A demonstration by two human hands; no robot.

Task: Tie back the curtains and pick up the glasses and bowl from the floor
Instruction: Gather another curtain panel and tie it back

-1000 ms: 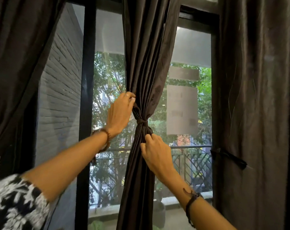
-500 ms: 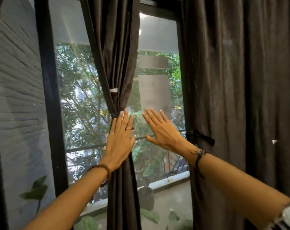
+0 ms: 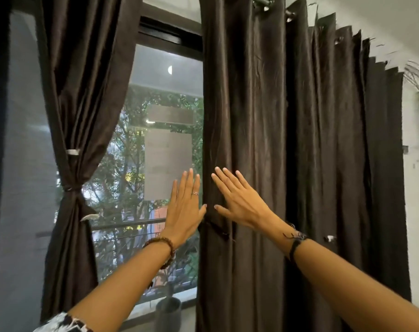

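Head view: the left curtain (image 3: 84,97) hangs gathered and knotted at its tie (image 3: 70,188). The right curtain (image 3: 299,152) hangs loose, untied. Left hand (image 3: 183,209) and right hand (image 3: 239,202) reach its edge, each grip spread flat, holding nothing. Glasses, bowl and floor: out of view, presumably outstanding.

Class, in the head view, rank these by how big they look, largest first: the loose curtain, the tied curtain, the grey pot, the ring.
1. Loose curtain
2. Tied curtain
3. Grey pot, though it stands farther off, outside the glass
4. Ring on the left hand
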